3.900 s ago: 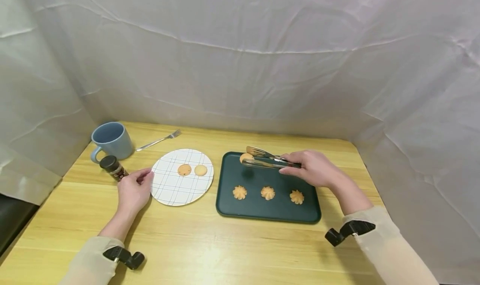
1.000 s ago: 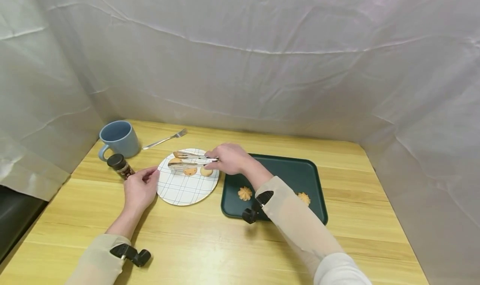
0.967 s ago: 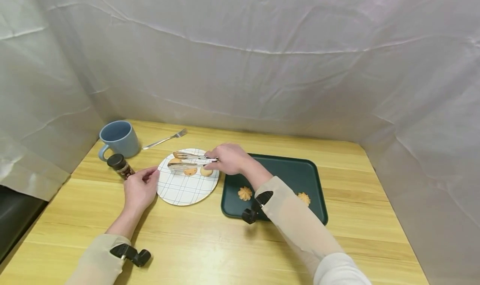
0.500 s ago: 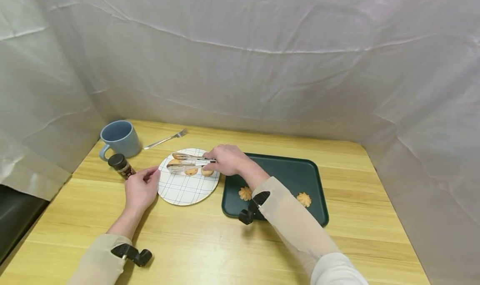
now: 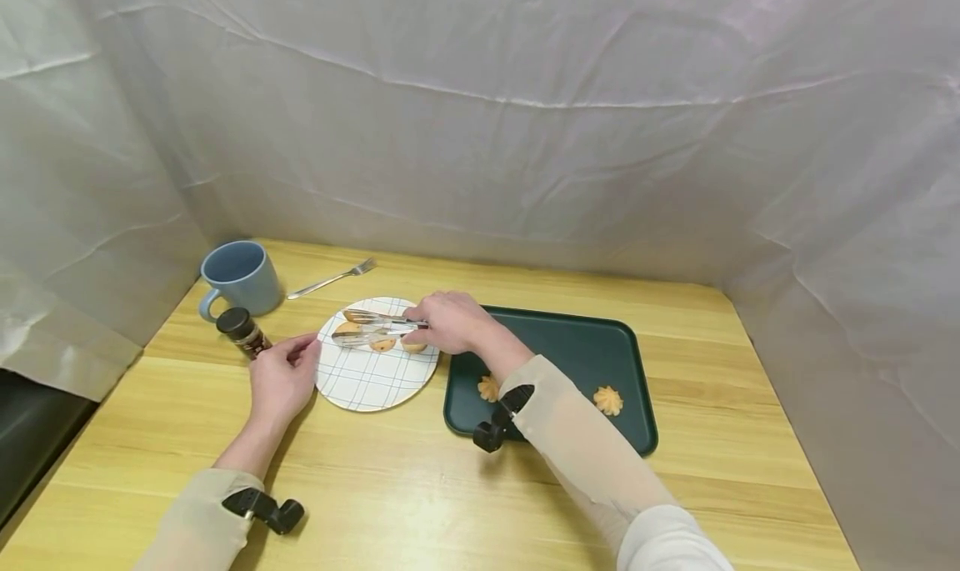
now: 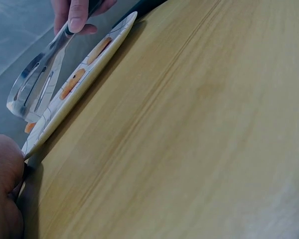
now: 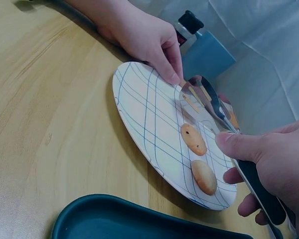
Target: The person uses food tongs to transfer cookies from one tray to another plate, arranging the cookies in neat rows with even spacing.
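Observation:
My right hand (image 5: 450, 319) grips metal serving tongs (image 5: 358, 338) above the white checked plate (image 5: 367, 388). A round cookie (image 5: 348, 328) lies on the plate at the tong heads, partly covered by them; whether the tongs still touch it, I cannot tell. Beside it sit a speckled cookie (image 7: 193, 139) and a plain pale cookie (image 7: 204, 177). My left hand (image 5: 282, 379) pinches the plate's left rim between thumb and fingers. On the dark green tray (image 5: 577, 346), star-shaped cookies (image 5: 608, 400) show, partly blocked by my right sleeve.
A blue mug (image 5: 243, 281) and a black-capped spice jar (image 5: 243, 332) stand left of the plate, the jar close to my left hand. A fork (image 5: 333, 279) lies behind the plate. Grey cloth (image 5: 480, 137) walls the table's back and sides.
My right hand has carried the round cookie in the tongs from the tray leftward to the plate. Lately the tongs have shifted slightly left. My left hand has stayed at the rim.

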Tool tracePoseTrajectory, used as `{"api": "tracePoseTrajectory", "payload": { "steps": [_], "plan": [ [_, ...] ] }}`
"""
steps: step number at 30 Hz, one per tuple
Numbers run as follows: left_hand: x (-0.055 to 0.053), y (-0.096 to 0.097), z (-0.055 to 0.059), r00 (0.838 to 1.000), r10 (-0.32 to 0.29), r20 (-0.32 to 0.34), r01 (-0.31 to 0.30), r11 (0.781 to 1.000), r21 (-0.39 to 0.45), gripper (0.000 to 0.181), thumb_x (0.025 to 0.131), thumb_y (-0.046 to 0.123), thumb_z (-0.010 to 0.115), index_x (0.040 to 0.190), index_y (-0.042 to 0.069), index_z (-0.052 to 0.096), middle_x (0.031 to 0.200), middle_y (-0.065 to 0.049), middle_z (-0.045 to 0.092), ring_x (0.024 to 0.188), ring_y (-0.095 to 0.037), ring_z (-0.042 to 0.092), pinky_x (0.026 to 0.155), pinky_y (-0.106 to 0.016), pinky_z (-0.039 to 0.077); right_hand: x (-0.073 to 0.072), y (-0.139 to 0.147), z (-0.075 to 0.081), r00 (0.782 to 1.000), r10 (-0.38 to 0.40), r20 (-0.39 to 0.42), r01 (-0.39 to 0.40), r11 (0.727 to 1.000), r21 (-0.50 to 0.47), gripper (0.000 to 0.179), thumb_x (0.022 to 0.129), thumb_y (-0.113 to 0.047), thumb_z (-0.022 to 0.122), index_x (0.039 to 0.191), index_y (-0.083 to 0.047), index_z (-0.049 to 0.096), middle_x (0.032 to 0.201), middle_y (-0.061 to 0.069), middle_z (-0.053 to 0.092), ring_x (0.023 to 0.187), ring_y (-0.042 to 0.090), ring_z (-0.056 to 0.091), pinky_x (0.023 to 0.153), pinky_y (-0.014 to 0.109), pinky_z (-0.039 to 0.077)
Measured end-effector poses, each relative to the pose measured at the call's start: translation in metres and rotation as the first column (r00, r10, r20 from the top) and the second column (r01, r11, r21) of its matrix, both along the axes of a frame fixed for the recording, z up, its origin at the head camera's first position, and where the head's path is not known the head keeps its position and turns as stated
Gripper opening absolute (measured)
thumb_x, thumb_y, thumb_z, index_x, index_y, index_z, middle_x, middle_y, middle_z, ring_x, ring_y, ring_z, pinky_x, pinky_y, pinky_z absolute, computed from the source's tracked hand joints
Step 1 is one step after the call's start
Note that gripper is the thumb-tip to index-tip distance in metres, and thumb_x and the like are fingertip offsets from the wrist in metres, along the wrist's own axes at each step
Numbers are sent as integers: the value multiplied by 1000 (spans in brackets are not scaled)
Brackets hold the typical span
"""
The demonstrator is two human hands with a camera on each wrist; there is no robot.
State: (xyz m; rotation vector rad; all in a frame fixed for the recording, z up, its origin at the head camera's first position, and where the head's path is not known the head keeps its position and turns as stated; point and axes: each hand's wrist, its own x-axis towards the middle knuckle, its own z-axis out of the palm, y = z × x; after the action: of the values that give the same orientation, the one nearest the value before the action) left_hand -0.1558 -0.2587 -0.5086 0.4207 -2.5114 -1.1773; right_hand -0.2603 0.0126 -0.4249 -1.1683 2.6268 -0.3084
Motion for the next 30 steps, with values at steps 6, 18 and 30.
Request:
{"api": "tracePoseTrajectory", "payload": {
  "steps": [6,18,30],
  "plan": [
    [0,2,0,1000,-5,-1,5,1000,-7,29,105,22,66,122,2,79,98,-13,78,86,-21,69,69,-15,46,0,0,-3,1000,-17,14,17,1000,12,53,104,-50,65,149,-21,64,90,-5,70,60,14,46,62,32,38],
    [-2,4,-3,1000,-10,-14,10,1000,-7,28,105,21,67,121,2,79,96,-13,78,85,-21,70,68,-14,46,1,1,-5,999,-33,41,32,999,23,55,105,-49,64,151,-19,61,100,-4,74,53,12,40,60,31,37],
    [-2,4,-1,1000,-15,-5,15,1000,-5,29,105,22,66,122,2,78,100,-15,78,88,-22,71,69,-13,46,1,2,-7,999,-48,19,47,999,20,56,105,-51,63,151,-19,62,98,-5,74,58,13,48,61,31,40]
  ]
}}
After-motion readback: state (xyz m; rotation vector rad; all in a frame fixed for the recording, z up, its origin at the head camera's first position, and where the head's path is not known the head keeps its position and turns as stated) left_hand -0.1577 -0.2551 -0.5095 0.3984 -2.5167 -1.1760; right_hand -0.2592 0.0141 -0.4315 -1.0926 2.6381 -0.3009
